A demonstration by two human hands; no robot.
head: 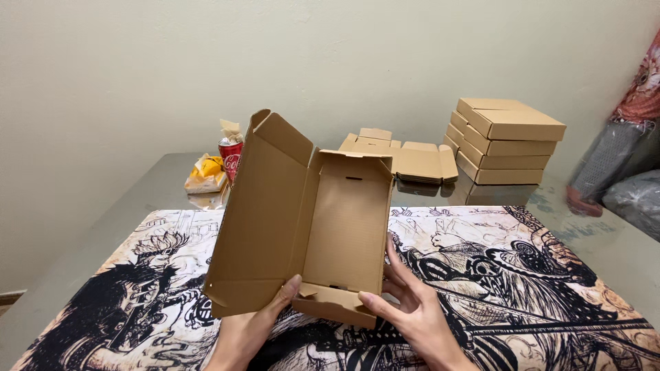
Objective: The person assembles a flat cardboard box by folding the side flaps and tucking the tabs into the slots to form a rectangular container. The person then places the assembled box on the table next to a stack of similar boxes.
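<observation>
I hold a brown cardboard mailer box (pixel 344 227) upright in front of me, its lid flap (pixel 265 220) swung open to the left. My left hand (pixel 258 323) grips the bottom edge near the hinge, thumb on the inside. Supporting the box's lower right corner is my right hand (pixel 409 306), thumb on the front wall and fingers behind the side. The inside of the box is bare.
A printed black-and-tan mat (pixel 550 288) covers the grey table (pixel 103 213). A stack of folded boxes (pixel 505 141) stands at the back right, flat unfolded boxes (pixel 412 161) beside it. A red can (pixel 230 161) and yellow wrapper (pixel 206 175) sit at the back left. Bags (pixel 629 172) lie far right.
</observation>
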